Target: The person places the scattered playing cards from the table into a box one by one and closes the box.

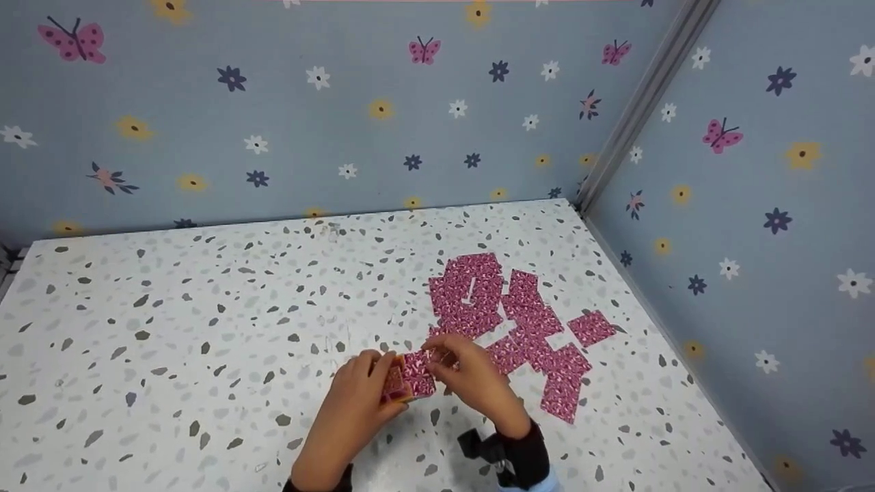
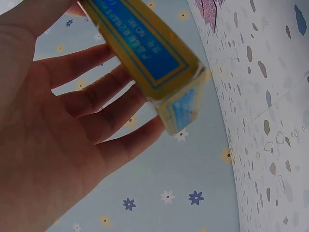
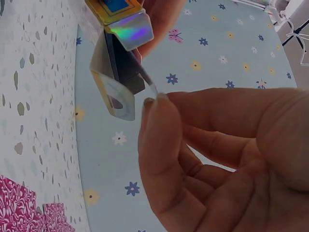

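Note:
My left hand (image 1: 359, 389) holds a small yellow and blue card box (image 2: 149, 43), its fingers along one side and the thumb on the other. In the right wrist view, the box's end stands open with its flaps (image 3: 123, 99) folded out. A pink-patterned playing card (image 1: 418, 374) shows at that end in the head view. Thumb and forefinger of my right hand (image 1: 472, 379) pinch a thin edge there, apparently the card's; the edge-on view leaves little of it visible. The box's inside looks dark in the right wrist view.
Many pink-patterned playing cards (image 1: 472, 263) lie spread and overlapping on the speckled white table (image 1: 225, 307), right of the hands. One card (image 1: 592, 328) lies apart at the right. Blue flowered panels (image 1: 287, 109) rise along the table's back and right edges.

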Demonstrator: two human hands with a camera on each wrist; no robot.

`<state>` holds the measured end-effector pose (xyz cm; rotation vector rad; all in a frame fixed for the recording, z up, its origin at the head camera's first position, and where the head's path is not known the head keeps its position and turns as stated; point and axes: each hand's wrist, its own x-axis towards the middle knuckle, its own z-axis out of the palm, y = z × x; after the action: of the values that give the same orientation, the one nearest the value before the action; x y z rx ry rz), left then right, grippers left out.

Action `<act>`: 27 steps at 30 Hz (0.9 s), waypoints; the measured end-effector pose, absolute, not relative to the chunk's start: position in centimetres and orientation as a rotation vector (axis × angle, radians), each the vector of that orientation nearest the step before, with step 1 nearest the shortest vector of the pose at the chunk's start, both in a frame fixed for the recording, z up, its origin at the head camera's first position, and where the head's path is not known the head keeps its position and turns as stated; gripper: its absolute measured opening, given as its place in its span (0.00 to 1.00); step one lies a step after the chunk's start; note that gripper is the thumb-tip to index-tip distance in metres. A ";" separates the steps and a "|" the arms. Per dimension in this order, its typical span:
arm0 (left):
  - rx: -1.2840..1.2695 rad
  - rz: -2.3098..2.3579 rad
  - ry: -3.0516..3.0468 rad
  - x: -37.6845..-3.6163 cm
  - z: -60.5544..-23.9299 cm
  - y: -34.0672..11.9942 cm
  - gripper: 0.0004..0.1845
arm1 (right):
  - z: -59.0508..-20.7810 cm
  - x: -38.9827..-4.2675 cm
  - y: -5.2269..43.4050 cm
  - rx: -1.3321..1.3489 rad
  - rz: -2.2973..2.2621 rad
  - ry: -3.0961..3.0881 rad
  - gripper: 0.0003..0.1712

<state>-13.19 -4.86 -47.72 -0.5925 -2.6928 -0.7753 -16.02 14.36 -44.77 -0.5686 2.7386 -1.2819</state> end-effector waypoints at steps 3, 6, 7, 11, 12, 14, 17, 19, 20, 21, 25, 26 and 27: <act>-0.593 -0.762 -2.692 -13.2 -47.7 -4.9 0.37 | -44.8 -16.0 14.2 -0.581 -1.265 2.715 0.15; -0.595 -0.766 -2.690 -13.2 -47.8 -4.9 0.37 | -44.8 -16.0 14.0 -0.575 -1.247 2.700 0.16; -0.598 -0.769 -2.689 -13.2 -47.8 -4.9 0.37 | -44.8 -15.9 13.9 -0.572 -1.247 2.695 0.15; -0.600 -0.785 -2.691 -13.2 -47.9 -4.9 0.37 | -44.8 -15.8 13.9 -0.582 -1.269 2.665 0.15; -0.600 -0.787 -2.692 -13.2 -47.9 -4.9 0.37 | -44.8 -15.8 13.9 -0.582 -1.278 2.655 0.15; -0.600 -0.794 -2.691 -13.2 -47.9 -4.8 0.37 | -44.8 -15.8 14.0 -0.584 -1.296 2.628 0.15; -0.597 -0.791 -2.693 -13.2 -48.0 -4.8 0.36 | -44.7 -15.8 14.1 -0.572 -1.302 2.605 0.15; -0.598 -0.791 -2.695 -13.2 -48.0 -4.7 0.36 | -44.7 -15.8 14.1 -0.577 -1.310 2.586 0.15; -0.600 -0.790 -2.697 -13.2 -48.0 -4.7 0.36 | -44.7 -15.8 14.1 -0.576 -1.311 2.581 0.15; -0.600 -0.791 -2.699 -13.2 -48.0 -4.7 0.36 | -44.7 -15.8 14.1 -0.574 -1.310 2.578 0.15; -0.598 -0.791 -2.713 -13.2 -48.0 -4.6 0.37 | -44.6 -15.8 14.2 -0.569 -1.292 2.597 0.14; -0.598 -0.788 -2.716 -13.2 -48.0 -4.6 0.37 | -44.5 -15.7 14.3 -0.556 -1.283 2.608 0.14; -0.598 -0.788 -2.720 -13.2 -48.0 -4.6 0.37 | -44.5 -15.8 14.4 -0.548 -1.279 2.618 0.14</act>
<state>-13.24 -4.62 -47.98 -0.5977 -2.7196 -0.7879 -15.75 14.41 -44.47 -0.5477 2.6184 -1.2794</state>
